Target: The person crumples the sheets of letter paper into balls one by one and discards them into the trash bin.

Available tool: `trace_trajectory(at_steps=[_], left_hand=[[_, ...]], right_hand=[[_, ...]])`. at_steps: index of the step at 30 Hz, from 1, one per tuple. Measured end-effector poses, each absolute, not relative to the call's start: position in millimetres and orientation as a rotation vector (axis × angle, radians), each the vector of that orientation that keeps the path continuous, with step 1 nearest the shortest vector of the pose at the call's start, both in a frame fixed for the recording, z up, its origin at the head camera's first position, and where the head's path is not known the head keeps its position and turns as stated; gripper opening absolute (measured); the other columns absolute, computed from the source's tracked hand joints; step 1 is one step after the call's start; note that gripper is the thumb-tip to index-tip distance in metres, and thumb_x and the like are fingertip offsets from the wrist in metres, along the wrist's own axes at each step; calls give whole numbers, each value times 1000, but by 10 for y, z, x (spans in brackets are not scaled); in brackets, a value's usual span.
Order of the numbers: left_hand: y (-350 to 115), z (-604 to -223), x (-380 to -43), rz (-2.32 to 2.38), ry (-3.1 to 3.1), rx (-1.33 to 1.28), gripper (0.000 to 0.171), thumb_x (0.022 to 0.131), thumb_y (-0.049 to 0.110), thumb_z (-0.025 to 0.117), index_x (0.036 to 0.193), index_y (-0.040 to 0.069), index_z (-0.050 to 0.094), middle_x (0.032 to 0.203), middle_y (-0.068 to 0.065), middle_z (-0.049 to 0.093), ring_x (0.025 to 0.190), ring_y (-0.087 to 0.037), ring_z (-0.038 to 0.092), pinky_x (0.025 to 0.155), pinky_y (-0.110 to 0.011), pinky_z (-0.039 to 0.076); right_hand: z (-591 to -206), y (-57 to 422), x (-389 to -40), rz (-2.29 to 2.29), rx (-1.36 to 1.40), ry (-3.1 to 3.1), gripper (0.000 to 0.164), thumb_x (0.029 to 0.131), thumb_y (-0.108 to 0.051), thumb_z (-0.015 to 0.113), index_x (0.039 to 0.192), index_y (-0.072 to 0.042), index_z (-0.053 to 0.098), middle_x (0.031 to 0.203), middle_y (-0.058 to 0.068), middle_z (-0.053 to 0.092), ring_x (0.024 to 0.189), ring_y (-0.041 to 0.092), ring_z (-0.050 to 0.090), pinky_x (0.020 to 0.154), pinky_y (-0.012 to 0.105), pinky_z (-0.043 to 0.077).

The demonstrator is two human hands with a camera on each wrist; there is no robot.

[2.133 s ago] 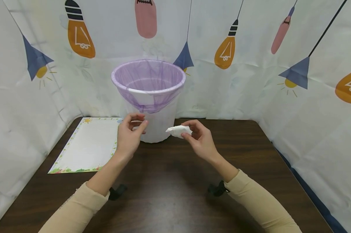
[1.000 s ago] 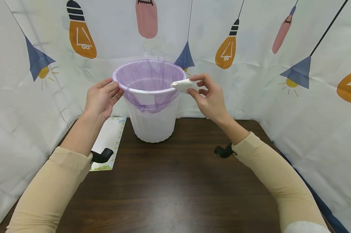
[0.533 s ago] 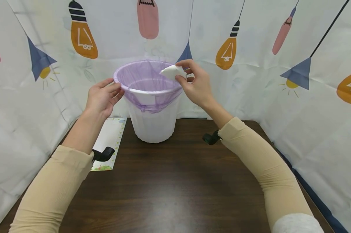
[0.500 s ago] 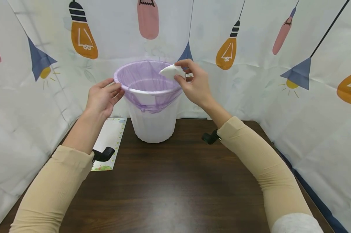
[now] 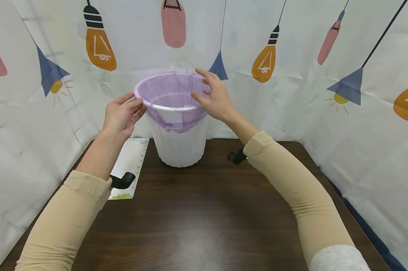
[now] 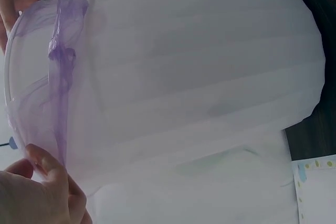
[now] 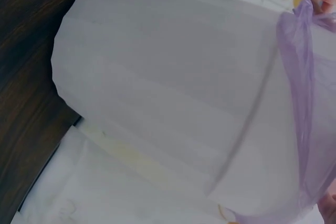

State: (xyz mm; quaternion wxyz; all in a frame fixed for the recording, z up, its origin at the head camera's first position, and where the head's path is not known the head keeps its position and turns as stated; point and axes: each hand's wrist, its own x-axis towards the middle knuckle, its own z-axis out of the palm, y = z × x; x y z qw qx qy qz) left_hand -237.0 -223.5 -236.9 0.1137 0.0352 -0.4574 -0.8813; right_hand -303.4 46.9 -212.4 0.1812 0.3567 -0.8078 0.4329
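A white trash can (image 5: 180,148) stands upright on the table, lined with a purple bag (image 5: 173,121) folded over its rim. My left hand (image 5: 118,117) holds the left side of the rim, thumb and fingers against the bag, as the left wrist view also shows. My right hand (image 5: 214,98) hovers over the right side of the can's mouth. Its thumb and fingers are spread, with nothing between them. The crumpled white tissue from earlier appears in no view now; the part of the can's inside that I see shows only purple liner.
A sheet of paper with a leafy printed border (image 5: 129,165) lies left of the can, partly covered by my left arm. The dark wooden table (image 5: 197,218) stretches toward me. White curtains (image 5: 291,105) printed with lamps and bulbs enclose the back and sides.
My left hand rose to the can's rim and stayed there. The right hand carried the white tissue up over the can's mouth, then let it go; its fingers have opened.
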Motion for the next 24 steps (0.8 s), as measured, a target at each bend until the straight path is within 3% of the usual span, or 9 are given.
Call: trace_trajectory(at_steps=[11, 17, 24], left_hand=[[-2281, -2429, -2322, -2488, -1461, 93, 67, 95, -4, 69, 153, -2, 36, 120, -10, 55, 84, -14, 69, 83, -24, 57], [-2380, -2573, -2266, -2390, -1580, 109, 44, 99, 9, 68, 139, 7, 48, 126, -9, 45, 88, -15, 62, 84, -24, 57], [-2533, -2897, -2210, -2089, -1881, 140, 23, 101, 14, 66, 123, 15, 57, 120, -4, 50, 97, -14, 59, 84, -22, 56]], right_hand=[[-2232, 624, -2993, 1157, 937, -2212, 40, 99, -13, 70, 136, -1, 59, 137, 12, 56, 128, 20, 50, 99, 31, 48], [-2382, 815, -2979, 1163, 944, -2130, 37, 101, -14, 66, 134, 2, 59, 135, 13, 59, 129, 20, 51, 101, 42, 49], [-2663, 1107, -2996, 1067, 1000, -2066, 41, 101, -13, 65, 138, 5, 56, 141, 18, 56, 135, 26, 48, 106, 46, 43]])
